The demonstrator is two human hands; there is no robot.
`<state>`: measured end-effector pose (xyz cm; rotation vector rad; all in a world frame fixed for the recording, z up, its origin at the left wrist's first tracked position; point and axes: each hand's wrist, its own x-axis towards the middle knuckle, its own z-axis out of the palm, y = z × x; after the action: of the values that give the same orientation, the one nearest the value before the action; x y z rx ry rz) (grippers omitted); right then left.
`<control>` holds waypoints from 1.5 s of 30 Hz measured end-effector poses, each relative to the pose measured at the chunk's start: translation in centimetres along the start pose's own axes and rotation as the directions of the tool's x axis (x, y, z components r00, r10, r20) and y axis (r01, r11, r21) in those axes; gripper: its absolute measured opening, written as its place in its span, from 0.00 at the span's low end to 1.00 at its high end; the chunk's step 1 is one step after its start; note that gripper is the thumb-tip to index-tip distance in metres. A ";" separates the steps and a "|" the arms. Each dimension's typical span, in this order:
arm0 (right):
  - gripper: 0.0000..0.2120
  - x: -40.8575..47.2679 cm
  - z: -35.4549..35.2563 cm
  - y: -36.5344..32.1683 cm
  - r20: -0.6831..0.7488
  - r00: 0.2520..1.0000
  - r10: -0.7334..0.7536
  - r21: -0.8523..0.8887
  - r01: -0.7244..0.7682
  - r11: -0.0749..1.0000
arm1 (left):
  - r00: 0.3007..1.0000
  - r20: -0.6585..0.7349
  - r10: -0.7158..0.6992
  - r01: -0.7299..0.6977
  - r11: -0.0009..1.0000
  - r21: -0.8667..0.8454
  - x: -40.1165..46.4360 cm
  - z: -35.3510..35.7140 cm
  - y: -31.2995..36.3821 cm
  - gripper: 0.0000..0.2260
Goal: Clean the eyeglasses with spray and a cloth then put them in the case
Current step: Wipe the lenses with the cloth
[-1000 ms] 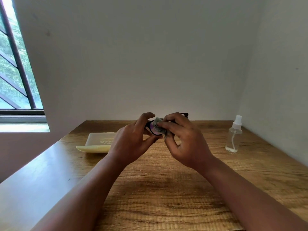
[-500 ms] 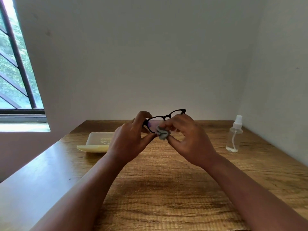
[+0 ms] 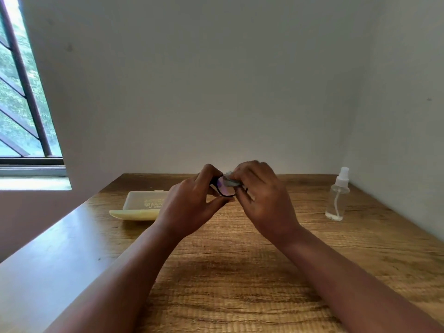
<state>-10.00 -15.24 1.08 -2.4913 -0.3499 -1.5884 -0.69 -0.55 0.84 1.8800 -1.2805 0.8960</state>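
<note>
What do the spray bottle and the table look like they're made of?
Spray bottle: probably clear plastic, since the dip tube shows through its wall; white nozzle on top. Table: wood or a wood-look laminate, brown grain lines with a slight sheen near the window side.

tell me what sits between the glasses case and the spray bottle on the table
In the head view, both hands sit between the case and the spray bottle: the left hand holds the eyeglasses, the right hand presses a cloth on the lens.
</note>
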 end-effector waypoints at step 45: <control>0.05 0.3 -2.3 2.9 0.101 0.962 -0.253 -0.243 0.270 0.932 | 0.999 -0.027 0.043 -0.044 0.997 -0.060 0.0 -0.4 -1.4 0.22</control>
<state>-11.08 -18.60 2.33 -2.7968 -0.5408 -1.7481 0.61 0.14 0.86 1.7949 -1.3229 0.8914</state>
